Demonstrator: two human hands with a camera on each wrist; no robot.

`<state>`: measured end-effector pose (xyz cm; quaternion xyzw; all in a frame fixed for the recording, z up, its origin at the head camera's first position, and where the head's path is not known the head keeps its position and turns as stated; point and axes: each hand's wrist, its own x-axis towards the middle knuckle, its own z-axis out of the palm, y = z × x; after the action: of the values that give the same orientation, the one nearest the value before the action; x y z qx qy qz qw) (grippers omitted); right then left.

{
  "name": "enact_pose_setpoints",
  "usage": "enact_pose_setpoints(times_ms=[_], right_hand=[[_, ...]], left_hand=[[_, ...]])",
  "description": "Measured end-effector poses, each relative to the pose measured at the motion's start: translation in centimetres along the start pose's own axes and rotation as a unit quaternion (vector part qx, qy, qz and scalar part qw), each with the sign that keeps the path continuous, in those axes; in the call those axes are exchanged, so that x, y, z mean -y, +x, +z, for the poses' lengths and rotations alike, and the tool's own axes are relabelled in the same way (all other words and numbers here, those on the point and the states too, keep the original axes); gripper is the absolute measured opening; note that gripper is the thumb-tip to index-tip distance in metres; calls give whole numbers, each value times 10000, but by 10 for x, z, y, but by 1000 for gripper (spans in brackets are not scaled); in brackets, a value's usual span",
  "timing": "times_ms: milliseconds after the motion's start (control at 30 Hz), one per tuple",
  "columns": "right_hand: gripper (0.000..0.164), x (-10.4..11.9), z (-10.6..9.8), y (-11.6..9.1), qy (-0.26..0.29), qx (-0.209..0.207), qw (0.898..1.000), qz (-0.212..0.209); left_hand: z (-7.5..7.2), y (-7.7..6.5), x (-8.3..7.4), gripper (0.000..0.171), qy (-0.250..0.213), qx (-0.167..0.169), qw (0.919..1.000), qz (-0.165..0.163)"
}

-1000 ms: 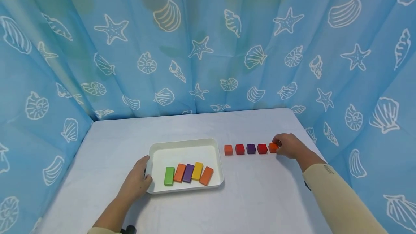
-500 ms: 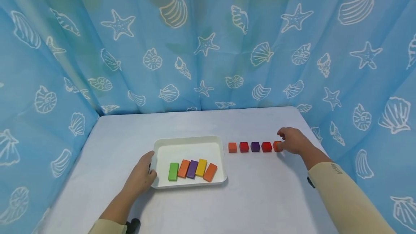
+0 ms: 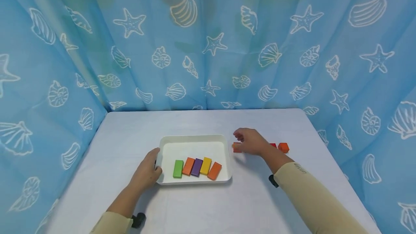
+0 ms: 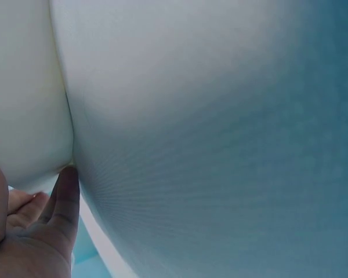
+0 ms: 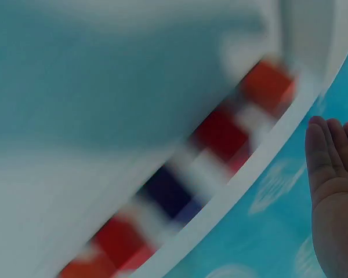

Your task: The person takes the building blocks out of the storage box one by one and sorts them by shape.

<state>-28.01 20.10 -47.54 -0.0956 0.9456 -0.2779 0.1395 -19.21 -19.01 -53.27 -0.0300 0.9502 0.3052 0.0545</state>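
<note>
head view: our white tray (image 3: 195, 145) sits just left of frame centre on the white table (image 3: 195, 208). left hand (image 3: 146, 170) is at its left wall; thumb and fingers look spread along the rim. in the tray: green block (image 3: 178, 169), left orange block (image 3: 188, 166), purple block (image 3: 196, 167), yellow block (image 3: 206, 165), right orange block (image 3: 214, 170). right hand (image 3: 253, 142) is right of centre, over the near end of the cube row: thumb in front of the left orange cube (image 3: 235, 148), finger and thumb apart. further right we see a red cube (image 3: 273, 145) and the right orange cube (image 3: 283, 148); hand and forearm hide the middle.

left wrist view: fingertip meets the tray edge, lower left. pinched or just resting, we can't tell. tray looks like thin stiff plastic, probably light, likely to slide if bumped; we'd steady it at the wall.

right wrist view: fingers straight, lower right, nothing in them. cubes run diagonally, blurred; second red cube (image 5: 220, 136) and dark cube (image 5: 168, 194) show here. cubes look rigid, light, not fragile, maybe slick. we'd pinch opposite side faces, low, without nudging neighbours.
</note>
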Motion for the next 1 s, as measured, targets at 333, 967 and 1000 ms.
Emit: enact_pose_setpoints(times_ms=[333,967,1000], right_hand=[[55,92,82,18,48,834,9921,-932],[63,131,128,17,-1282,654,9611,-2357],[63,132,128,17,-1321,637,9602,-2379]], left_hand=[[3,1,1,73,-96,-12,9999,63],[0,0,4,72,16,-155,9996,216],[0,0,4,72,16,-154,9996,216]])
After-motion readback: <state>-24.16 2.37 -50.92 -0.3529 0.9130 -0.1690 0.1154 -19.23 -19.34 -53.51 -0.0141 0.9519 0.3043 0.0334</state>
